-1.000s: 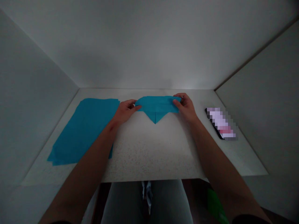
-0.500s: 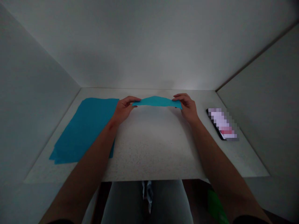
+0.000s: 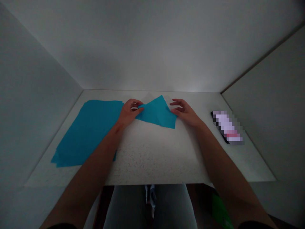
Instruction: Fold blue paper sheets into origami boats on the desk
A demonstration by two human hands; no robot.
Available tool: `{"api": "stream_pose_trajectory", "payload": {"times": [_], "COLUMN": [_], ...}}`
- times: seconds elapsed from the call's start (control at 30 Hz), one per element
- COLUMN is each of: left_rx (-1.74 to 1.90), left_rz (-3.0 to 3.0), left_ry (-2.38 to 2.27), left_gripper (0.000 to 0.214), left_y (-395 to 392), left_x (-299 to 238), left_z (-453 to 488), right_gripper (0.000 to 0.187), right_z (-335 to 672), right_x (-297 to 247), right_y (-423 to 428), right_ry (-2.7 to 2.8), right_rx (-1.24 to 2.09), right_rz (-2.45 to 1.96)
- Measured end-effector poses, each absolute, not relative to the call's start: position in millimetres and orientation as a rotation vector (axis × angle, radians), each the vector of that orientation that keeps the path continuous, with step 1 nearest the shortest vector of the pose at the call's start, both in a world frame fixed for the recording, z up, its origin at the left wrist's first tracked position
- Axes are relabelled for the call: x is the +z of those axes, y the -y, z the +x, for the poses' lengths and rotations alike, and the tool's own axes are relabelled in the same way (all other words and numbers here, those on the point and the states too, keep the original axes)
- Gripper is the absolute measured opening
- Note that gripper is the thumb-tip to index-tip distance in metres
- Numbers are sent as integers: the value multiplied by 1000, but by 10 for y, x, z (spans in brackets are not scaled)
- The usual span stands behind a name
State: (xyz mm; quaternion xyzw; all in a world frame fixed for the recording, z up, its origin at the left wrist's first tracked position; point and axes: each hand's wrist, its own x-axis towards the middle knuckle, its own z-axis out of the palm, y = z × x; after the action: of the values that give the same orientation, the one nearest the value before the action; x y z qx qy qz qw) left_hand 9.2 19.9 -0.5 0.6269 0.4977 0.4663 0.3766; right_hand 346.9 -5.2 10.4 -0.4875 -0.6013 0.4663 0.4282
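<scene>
A folded piece of blue paper (image 3: 157, 113) lies on the white speckled tabletop (image 3: 152, 152), its angular shape pointing to the far side. My left hand (image 3: 130, 113) pinches its left corner between thumb and fingers. My right hand (image 3: 184, 113) rests just beside the paper's right edge, fingers spread, holding nothing. A stack of blue paper sheets (image 3: 88, 133) lies to the left, partly hidden by my left forearm.
A smartphone (image 3: 226, 127) with a pixelated screen lies near the right edge of the tabletop. Pale walls (image 3: 152, 44) rise behind and on both sides. Below the near edge are my grey-clad legs (image 3: 126, 206) and something green (image 3: 220, 211).
The blue paper has dropped from a narrow raised strip between my hands to a wider shape on the table. My right hand has let go and moved slightly nearer.
</scene>
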Motion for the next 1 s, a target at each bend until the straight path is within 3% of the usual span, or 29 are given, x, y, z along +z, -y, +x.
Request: {"api": "stream_pose_trajectory", "payload": {"times": [0.07,0.13,0.37,0.73,1.0], "left_rx": [1252,1336,1420,1037,1147], "left_rz": [1570,1503,1329,1207,1268], "left_ry": [-1299,-1300,-1183,-1065,-1079], "left_gripper": [33,39,60,61,56], "left_y": [-223,-257,-327,-202,-177], "left_x": [-5,-9,-75,-26,22], "left_z": [83,75,87,142,167], "right_gripper": [87,92,63,61,59], "right_z": [3449,3424,3364,3403,3315], "right_x": [95,76,54,-4,104], "right_y": [71,75,13,-106,31], "right_ry": [1561,1569,1490,1346,1422], "right_rx": [1202,1246,1200,958,951], "right_rz": [-1164,-1121,-1093,-1138,-1182]}}
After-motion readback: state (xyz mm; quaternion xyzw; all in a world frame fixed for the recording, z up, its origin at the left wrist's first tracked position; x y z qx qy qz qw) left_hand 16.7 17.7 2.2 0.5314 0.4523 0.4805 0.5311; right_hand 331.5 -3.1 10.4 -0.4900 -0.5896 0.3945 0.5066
